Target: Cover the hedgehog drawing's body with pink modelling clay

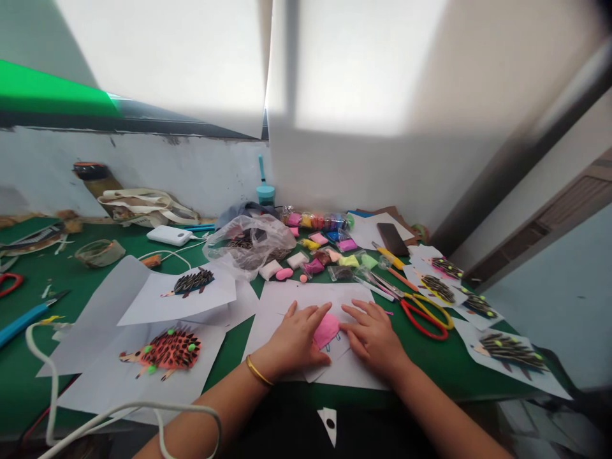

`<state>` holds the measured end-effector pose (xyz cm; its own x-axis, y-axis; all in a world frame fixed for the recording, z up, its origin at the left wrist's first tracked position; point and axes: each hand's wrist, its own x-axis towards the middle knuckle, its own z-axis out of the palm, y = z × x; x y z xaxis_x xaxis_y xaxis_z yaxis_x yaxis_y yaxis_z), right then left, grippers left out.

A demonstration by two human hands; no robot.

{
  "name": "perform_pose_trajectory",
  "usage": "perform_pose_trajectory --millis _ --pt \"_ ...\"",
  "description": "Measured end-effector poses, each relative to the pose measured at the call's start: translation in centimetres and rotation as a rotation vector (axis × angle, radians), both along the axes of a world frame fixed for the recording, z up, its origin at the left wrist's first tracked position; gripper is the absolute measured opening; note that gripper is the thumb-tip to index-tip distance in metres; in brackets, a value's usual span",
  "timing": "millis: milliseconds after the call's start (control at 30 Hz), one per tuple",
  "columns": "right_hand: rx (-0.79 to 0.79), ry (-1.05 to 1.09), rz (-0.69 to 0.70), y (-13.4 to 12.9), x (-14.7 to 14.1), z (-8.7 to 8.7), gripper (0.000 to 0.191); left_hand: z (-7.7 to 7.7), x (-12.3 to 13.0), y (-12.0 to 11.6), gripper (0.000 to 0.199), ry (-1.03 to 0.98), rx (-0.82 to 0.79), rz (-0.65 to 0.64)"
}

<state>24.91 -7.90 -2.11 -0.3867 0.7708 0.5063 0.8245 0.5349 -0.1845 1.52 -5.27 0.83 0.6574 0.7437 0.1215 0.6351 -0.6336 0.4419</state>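
A flat pink clay shape [327, 330] lies on white paper [282, 299] in front of me, with small blue drawn marks just below it. My left hand [300, 336] rests over the shape's left side, fingers spread, and hides part of it. From the other side my right hand [370, 335] touches the shape's right edge with a fingertip, its fingers apart. Neither hand grasps anything.
Clay packets [314, 266] and a plastic bag of seeds [251, 242] lie behind the paper. Scissors [425, 319] and a phone [392, 239] are at the right. Finished hedgehog pictures [174, 350] lie on both sides. A white cable [119, 408] crosses the lower left.
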Motion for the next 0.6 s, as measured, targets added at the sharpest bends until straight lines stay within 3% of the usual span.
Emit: perform_pose_trajectory --millis 367,600 --pt "-0.008 -0.003 -0.013 0.03 0.15 -0.06 0.028 -0.1 -0.03 0.01 0.105 -0.001 0.006 -0.002" --pt "-0.049 -0.064 0.055 0.01 -0.13 -0.08 0.032 0.11 -0.05 -0.06 0.106 -0.003 -0.006 0.004"
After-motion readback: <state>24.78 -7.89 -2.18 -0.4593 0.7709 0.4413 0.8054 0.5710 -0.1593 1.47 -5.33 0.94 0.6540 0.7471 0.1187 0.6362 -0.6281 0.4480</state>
